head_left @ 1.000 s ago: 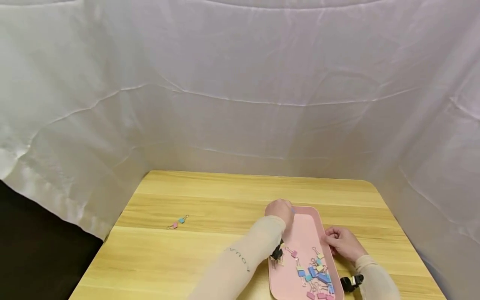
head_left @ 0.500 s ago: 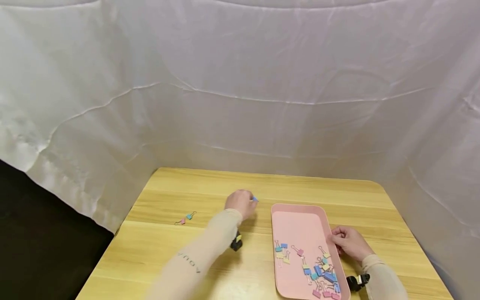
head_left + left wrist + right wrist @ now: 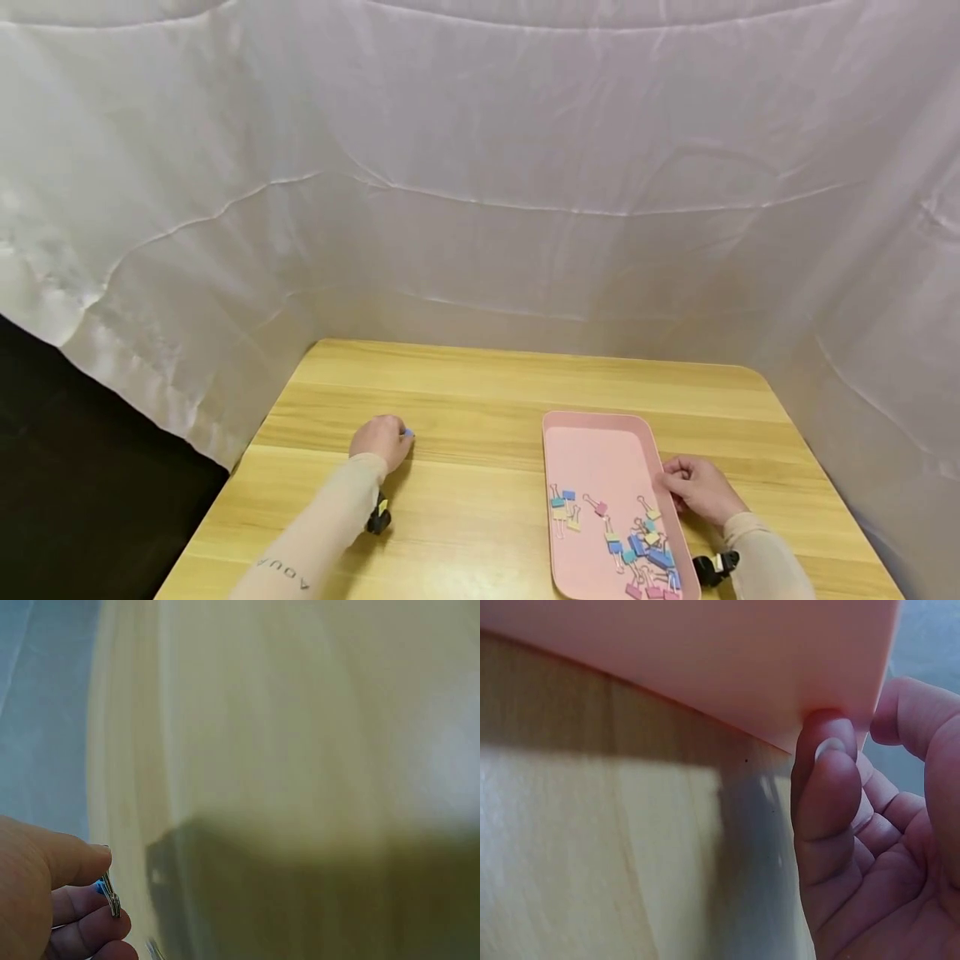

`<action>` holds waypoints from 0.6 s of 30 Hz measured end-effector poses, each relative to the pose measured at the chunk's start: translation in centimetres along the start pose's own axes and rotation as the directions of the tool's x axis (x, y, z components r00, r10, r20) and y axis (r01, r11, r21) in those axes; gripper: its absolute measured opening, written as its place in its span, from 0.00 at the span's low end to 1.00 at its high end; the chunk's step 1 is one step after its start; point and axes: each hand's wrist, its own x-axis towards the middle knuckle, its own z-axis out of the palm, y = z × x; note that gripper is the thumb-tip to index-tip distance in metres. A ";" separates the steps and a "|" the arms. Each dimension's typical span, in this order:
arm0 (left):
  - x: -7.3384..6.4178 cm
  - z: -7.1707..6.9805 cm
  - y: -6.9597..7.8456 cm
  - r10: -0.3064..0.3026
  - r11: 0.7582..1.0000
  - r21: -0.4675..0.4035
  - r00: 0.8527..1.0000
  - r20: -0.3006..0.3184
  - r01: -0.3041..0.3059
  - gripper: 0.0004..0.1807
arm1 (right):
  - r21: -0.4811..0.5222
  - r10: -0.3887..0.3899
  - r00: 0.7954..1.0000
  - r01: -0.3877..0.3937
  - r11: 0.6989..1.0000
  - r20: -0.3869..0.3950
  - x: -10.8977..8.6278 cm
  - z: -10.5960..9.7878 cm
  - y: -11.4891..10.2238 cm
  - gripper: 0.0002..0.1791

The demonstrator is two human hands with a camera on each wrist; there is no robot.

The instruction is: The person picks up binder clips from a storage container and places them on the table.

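Note:
My left hand (image 3: 381, 440) is at the left of the table, pinching a small blue binder clip (image 3: 408, 432) between its fingers. In the left wrist view the metal handles of this binder clip (image 3: 112, 894) show below one fingertip, with a bit of blue behind them. A sliver of metal (image 3: 154, 949) peeks out at the bottom edge there. My right hand (image 3: 701, 488) holds the right side of the pink tray (image 3: 600, 450), fingertips at its wall. From the right wrist, the tray wall (image 3: 705, 660) fills the top, with fingers of that hand on it.
Inside the tray, several blue, yellow, teal and pink binder clips (image 3: 636, 543) lie in its near half. The wooden table (image 3: 465, 517) extends left of the tray. Pale curtains (image 3: 525, 250) hang behind and at both sides.
My left hand has moved left from over the tray's far-left corner, carrying the blue binder clip. It now covers the pink and teal clips lying there. My right hand keeps its place on the tray.

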 end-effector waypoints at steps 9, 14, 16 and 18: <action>-1.3 0.3 -2.1 -0.006 1.000 0.007 1.000 -0.027 0.006 0.22 | 0.003 0.012 1.000 -0.012 1.000 -0.015 0.3 0.0 0.2 0.12; -1.6 0.5 -2.5 -0.005 1.000 0.019 0.999 -0.047 0.006 0.23 | 0.013 -0.001 1.000 0.001 1.000 -0.011 0.2 0.1 0.1 0.13; -1.7 0.5 -2.6 -0.005 1.000 0.023 0.999 -0.050 0.006 0.22 | 0.015 0.005 1.000 -0.004 1.000 -0.011 0.1 0.1 0.1 0.13; -1.7 0.4 -2.6 -0.012 1.000 0.019 0.999 -0.044 0.013 0.21 | 0.013 0.013 1.000 -0.013 1.000 -0.012 0.1 0.1 0.1 0.13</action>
